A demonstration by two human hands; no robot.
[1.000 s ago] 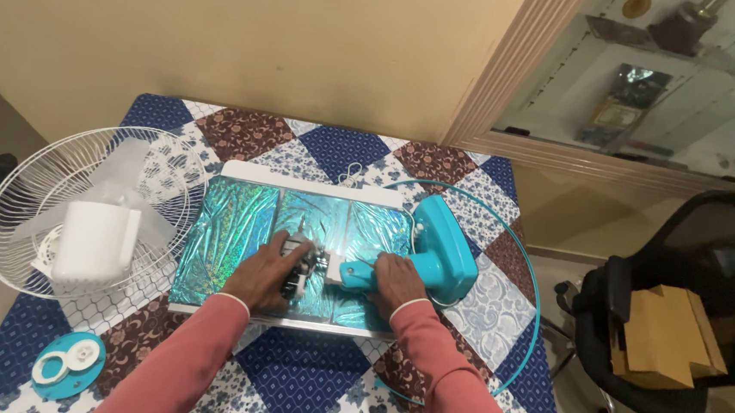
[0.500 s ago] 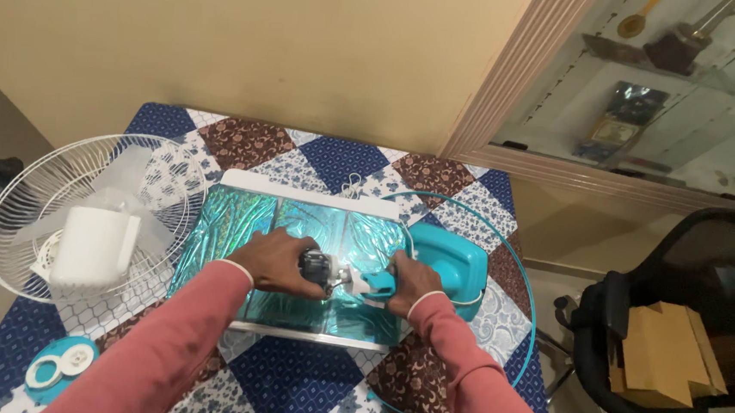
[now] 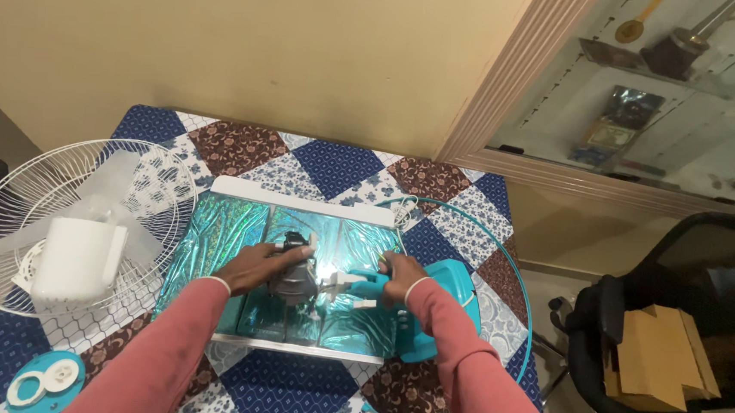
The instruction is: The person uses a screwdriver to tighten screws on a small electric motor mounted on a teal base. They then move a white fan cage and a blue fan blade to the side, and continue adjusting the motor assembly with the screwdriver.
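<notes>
Teal plastic marks the fan neck, a short arm that juts left from the rounded teal fan base lying on its side at the right edge of the tray. The right hand wraps over this neck, fingers curled down around it and thumb tucked under, so the plastic shows only on the hand's left side. Just beyond that end sits the dark grey fan motor, a squat cylinder with a dull metallic sheen, raised a little above the tray's middle. The left hand cups the motor from the left and above, fingers bent over its top; whether the palm presses it cannot be told. A small white fitting joins motor and neck between the two hands.

Beneath them the tray has a white rim and a crinkled, holographic blue-green foil lining in three panels. It rests on a quilted tablecloth of navy, brown and pale floral diamonds. A thin teal hoop curves around the base. To the left lies a white wire fan guard holding translucent blades and a white block. A teal disc with a white ring sits near the front left corner.
</notes>
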